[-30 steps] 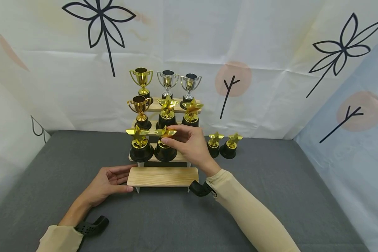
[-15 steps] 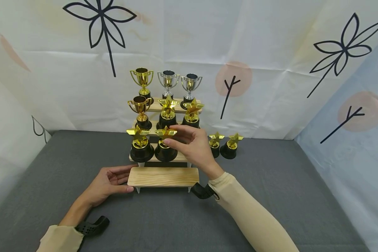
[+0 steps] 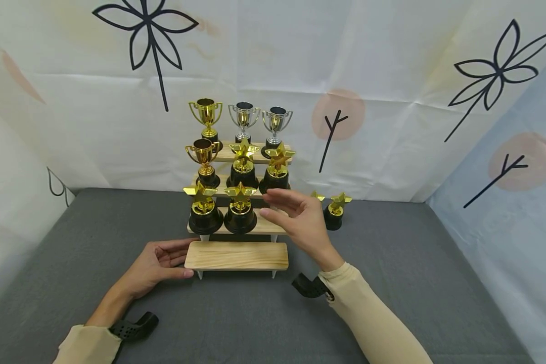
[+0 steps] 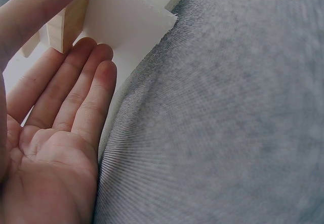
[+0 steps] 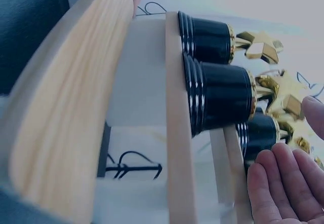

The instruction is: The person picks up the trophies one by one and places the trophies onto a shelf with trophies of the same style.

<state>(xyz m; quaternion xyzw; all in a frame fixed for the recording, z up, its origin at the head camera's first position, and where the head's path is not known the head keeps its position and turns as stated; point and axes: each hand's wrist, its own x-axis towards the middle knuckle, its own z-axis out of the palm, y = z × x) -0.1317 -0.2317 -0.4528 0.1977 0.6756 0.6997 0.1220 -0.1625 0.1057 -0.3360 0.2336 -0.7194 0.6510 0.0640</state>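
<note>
A tiered wooden display rack (image 3: pixel 236 255) stands on the grey cloth. On its second step from the bottom sit two gold star trophies on black bases, one at the left (image 3: pixel 204 218) and one in the middle (image 3: pixel 240 218). My right hand (image 3: pixel 306 227) hovers just right of the middle trophy, thumb and fingers apart with nothing between them. In the right wrist view, its fingertips (image 5: pixel 283 158) are beside the stars. My left hand (image 3: pixel 150 268) touches the left end of the lowest shelf, fingers straight and thumb near the front corner, palm visible in the left wrist view.
Higher up are a gold cup (image 3: pixel 206 112), two silver cups (image 3: pixel 244 116), a bronze-coloured cup (image 3: pixel 203 151) and two more star trophies (image 3: pixel 243 169). On the cloth right of the rack stands another star trophy (image 3: pixel 334 216), with one beside it mostly hidden by my right hand.
My right hand has let go of the middle star trophy and moved right and slightly down, away from it. The trophy stays on its step. My left hand has not moved.
</note>
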